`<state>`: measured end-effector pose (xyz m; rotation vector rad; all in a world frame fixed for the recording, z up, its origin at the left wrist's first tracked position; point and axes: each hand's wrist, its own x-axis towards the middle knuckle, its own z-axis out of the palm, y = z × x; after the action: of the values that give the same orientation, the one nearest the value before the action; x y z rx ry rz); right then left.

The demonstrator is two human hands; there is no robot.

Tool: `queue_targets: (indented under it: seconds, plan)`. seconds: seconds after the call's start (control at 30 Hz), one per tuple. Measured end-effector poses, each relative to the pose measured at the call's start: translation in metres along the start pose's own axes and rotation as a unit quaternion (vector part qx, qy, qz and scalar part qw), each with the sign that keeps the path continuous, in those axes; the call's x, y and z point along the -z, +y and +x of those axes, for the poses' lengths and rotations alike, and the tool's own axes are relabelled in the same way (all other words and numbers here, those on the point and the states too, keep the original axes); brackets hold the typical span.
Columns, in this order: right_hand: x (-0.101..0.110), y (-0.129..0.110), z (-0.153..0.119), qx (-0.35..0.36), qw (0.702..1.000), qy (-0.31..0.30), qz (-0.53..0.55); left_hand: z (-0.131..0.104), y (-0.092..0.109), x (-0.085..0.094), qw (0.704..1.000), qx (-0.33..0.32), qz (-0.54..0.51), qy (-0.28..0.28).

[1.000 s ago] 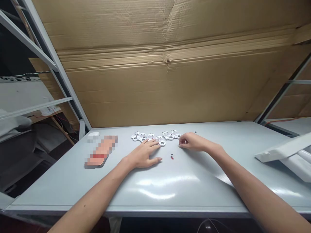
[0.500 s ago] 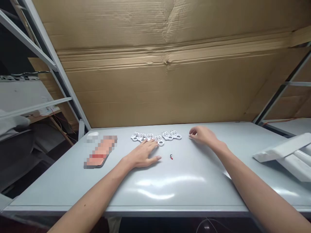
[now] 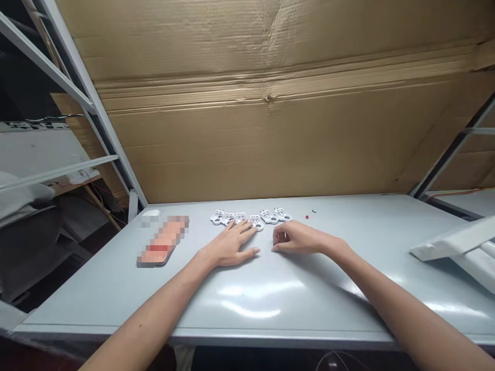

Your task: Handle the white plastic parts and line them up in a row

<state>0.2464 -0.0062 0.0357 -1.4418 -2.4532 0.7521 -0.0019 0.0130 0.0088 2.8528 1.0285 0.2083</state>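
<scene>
My left hand (image 3: pixel 232 245) lies flat on the table with its fingers spread. Its fingertips touch or partly cover the near side of a row of several small white plastic parts (image 3: pixel 268 216), each with a ring-shaped end. To the right of it, my right hand (image 3: pixel 299 238) is closed in a pinch at the tabletop. A dark bit of a small black-and-red piece (image 3: pixel 274 245) shows at the fingertips; the rest is hidden. Beyond my right hand lie a tiny red piece (image 3: pixel 307 217) and a thin curved black piece (image 3: pixel 314 211).
On the left of the grey table (image 3: pixel 232 330) lie a blurred orange-pink flat object (image 3: pixel 164 242) and a white rounded object (image 3: pixel 152 213). White wrapped pieces (image 3: pixel 452 242) are at the right. Cardboard (image 3: pixel 270 149) closes off the back, with metal frame posts at both sides.
My right hand has come left and nearer, closing where the small black-and-red piece lay. The red and black pieces at the back now show. My left hand stays in place.
</scene>
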Motion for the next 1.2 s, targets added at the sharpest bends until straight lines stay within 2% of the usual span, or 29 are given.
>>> queue_targets:
  seconds: [0.13, 0.2, 0.33, 0.57, 0.7, 0.93, 1.03, 1.2]
  plan:
    - [-0.003, 0.010, 0.006, 0.032, 0.999, 0.011, 0.030, 0.001, 0.001, 0.000, 1.000, 0.008, 0.005, -0.001]
    - [-0.003, 0.012, 0.010, 0.041, 0.997, 0.039, 0.059, 0.002, 0.002, 0.000, 1.000, 0.009, 0.009, -0.001]
    - [-0.003, 0.014, 0.016, 0.037, 0.982, 0.083, 0.165, 0.002, 0.003, 0.000, 1.000, 0.005, 0.008, -0.004]
    - [-0.015, 0.015, 0.026, 0.018, 0.934, 0.134, 0.330, 0.000, 0.007, 0.000, 1.000, -0.021, 0.001, 0.003]
    - [-0.021, 0.016, 0.030, -0.013, 0.890, 0.151, 0.431, -0.002, 0.012, 0.005, 0.998, -0.059, -0.008, 0.030]
    - [-0.019, 0.021, 0.031, -0.071, 0.822, 0.166, 0.540, -0.006, 0.019, 0.012, 0.993, -0.098, -0.038, 0.044]
    - [-0.019, 0.022, 0.031, -0.095, 0.798, 0.169, 0.570, -0.004, 0.018, 0.008, 0.993, -0.096, -0.042, 0.059]
    - [-0.020, 0.022, 0.033, -0.093, 0.773, 0.175, 0.603, -0.003, 0.014, 0.004, 0.993, -0.078, -0.021, 0.086]
